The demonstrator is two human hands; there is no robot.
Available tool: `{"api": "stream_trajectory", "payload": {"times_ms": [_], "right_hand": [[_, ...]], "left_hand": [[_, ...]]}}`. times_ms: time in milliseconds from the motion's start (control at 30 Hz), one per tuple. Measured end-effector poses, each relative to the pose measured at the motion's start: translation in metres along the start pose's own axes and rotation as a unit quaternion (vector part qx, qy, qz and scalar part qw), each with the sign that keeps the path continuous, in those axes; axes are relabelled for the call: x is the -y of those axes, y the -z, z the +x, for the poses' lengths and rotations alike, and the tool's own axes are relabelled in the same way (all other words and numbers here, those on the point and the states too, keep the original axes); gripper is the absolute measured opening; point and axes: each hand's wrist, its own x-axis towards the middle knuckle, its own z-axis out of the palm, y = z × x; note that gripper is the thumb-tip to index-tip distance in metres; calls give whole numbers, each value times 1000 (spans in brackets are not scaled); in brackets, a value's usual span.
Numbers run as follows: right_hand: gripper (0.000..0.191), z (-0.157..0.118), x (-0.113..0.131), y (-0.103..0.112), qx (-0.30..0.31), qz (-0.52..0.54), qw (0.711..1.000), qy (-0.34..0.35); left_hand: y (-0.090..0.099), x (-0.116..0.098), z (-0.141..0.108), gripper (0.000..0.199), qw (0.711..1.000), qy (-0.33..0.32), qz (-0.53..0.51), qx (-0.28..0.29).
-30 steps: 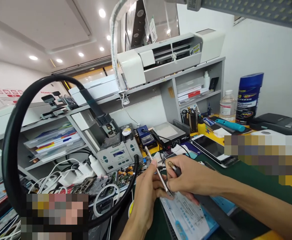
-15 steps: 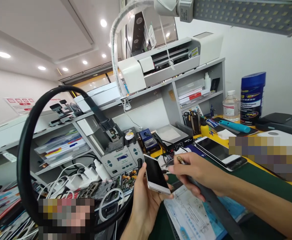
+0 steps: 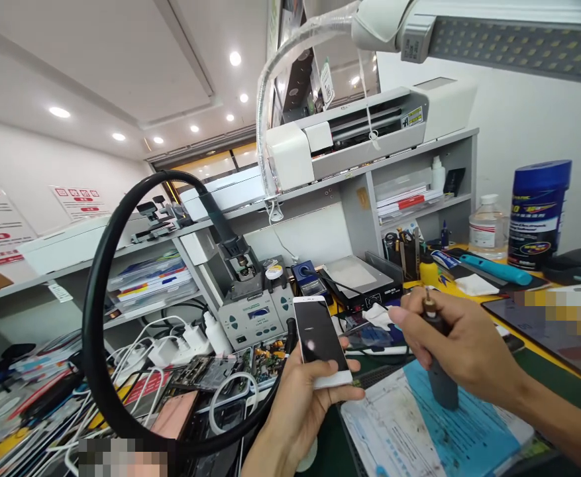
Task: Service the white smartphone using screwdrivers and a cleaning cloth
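Observation:
My left hand (image 3: pixel 297 401) is wrapped round a smartphone (image 3: pixel 317 338), its thumb lying over the lower screen. The phone has a white frame, a dark screen with a small light reflection, and its top end tilts away from me. To the right, my right hand (image 3: pixel 462 338) grips a dark grey cylindrical tool (image 3: pixel 442 377). Its brass-coloured tip sticks up above the fingers, clear of the phone. Below both hands lies a blue and white printed sheet or packet (image 3: pixel 419 417), smudged with dark marks, on a green mat (image 3: pixel 576 394).
A black hose (image 3: pixel 91 318) loops at the left from the grey soldering station (image 3: pixel 258 318). Circuit boards (image 3: pixel 270 358) and white cables lie beside it. Farther right stand a yellow bottle (image 3: pixel 429 270), a clear bottle (image 3: pixel 489 225) and a blue canister (image 3: pixel 538 215). A lamp hangs overhead.
The phone has turned so its screen faces me more, and my left thumb has moved onto it. My right hand has drawn away rightward, its tool now more upright. The whole view has shifted.

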Motion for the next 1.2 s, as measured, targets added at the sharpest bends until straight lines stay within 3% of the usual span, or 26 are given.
{"api": "stream_trajectory", "payload": {"times_ms": [133, 267, 433, 533, 633, 767, 933, 1100, 1200], "right_hand": [[37, -1, 1, -4, 6, -18, 1000, -22], [32, 0, -5, -5, 40, 1, 996, -78], [32, -1, -9, -10, 138, 6, 982, -126], [34, -1, -8, -16, 215, -15, 967, -139], [37, -2, -7, -20, 252, -33, 958, -132], [31, -2, -9, -20, 269, -46, 951, -145], [28, 2, -18, -16, 256, -65, 951, -158], [21, 11, -30, -10, 267, -80, 944, -177], [21, 17, -33, -8, 261, -126, 947, -141]], "left_hand": [[1, -6, -1, 43, 999, -18, 33, -5], [7, -19, 1, 44, 991, -91, 56, -82], [20, -30, 4, 38, 972, -176, 71, -138], [22, -28, 6, 36, 968, -196, 74, -140], [17, -21, 6, 40, 967, -205, 80, -128], [13, -14, 7, 44, 968, -205, 84, -120], [19, -18, 8, 52, 965, -192, 65, -167], [27, -29, 8, 46, 958, -191, 45, -210], [29, -30, 8, 39, 960, -184, 41, -209]]}}
